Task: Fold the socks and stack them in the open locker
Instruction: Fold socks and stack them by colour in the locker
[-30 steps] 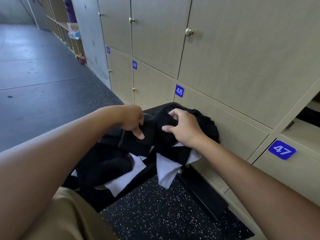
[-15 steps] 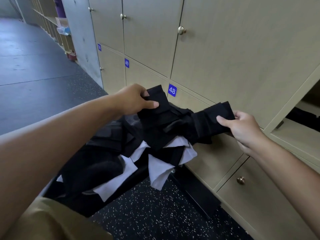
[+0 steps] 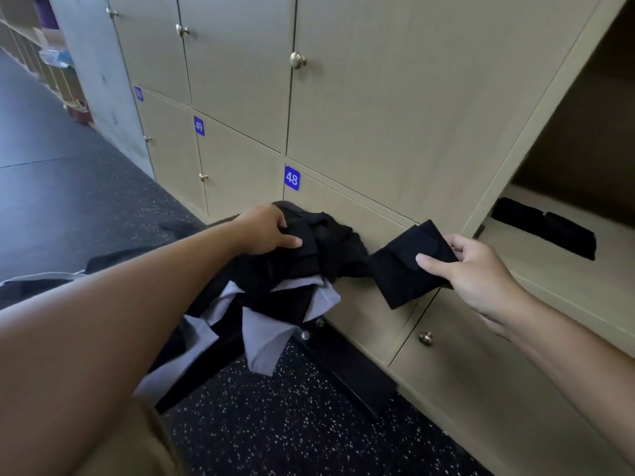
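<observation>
My right hand pinches a folded black sock and holds it in the air in front of the locker doors, left of the open locker. Two folded black socks lie side by side on that locker's shelf. My left hand grips the top of a pile of black socks heaped on a dark bench, with white cloths hanging out beneath the pile.
A wall of beige lockers with brass knobs and blue number tags 48 and 49 runs behind the pile. Dark speckled floor lies below. My tan-clad knee is at the bottom left.
My right hand has carried the folded sock rightward, away from the pile and toward the open locker. My left hand dropped from lifting a sock to gripping the pile. The camera turned right.
</observation>
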Motion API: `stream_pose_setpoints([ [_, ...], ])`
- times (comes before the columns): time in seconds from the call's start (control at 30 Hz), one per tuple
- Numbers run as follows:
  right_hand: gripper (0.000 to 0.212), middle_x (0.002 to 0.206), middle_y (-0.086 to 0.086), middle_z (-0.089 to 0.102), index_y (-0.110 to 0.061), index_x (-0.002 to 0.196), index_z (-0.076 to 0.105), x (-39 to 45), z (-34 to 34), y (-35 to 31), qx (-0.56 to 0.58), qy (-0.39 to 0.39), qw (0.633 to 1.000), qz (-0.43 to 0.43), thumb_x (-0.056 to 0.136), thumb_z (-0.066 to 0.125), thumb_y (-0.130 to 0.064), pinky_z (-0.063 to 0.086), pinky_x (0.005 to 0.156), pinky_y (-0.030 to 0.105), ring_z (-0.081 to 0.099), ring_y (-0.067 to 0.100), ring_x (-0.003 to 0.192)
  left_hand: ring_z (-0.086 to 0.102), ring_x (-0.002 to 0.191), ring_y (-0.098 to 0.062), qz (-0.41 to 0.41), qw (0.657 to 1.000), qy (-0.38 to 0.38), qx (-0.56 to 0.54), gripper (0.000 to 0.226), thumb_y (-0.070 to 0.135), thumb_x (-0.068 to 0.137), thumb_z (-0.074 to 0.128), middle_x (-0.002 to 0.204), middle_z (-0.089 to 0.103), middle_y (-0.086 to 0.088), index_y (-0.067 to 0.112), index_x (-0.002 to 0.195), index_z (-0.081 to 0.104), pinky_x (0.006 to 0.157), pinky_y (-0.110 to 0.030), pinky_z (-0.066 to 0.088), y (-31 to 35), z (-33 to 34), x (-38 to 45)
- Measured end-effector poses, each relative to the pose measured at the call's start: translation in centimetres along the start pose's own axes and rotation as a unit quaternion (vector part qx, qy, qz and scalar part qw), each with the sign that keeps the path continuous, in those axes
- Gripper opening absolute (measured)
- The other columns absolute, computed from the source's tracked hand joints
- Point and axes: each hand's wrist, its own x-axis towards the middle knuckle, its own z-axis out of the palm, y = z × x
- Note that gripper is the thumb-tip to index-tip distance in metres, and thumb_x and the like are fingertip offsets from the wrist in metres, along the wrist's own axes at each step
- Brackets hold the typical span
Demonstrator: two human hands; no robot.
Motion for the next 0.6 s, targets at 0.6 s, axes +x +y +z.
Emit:
stream_pose_setpoints([
  [0.6,0.018,0.099,-0.004,0.078,-0.019,0.106,0.069,-5.4,-3.0,-1.4,-0.047,0.026,0.999,-0.011,0.091,0.072,-0.01,0.056,0.089,0.031,0.074,0.014,0.095,0.054,0.069,-0.02,-0.003,0.99,0.035,-0.136,0.04,0.031,0.072,0.092,0.072,0.059,-0.005,0.014,0.066,0.057,0.061,-0.03,0.042,-0.8,-0.6,-0.3],
])
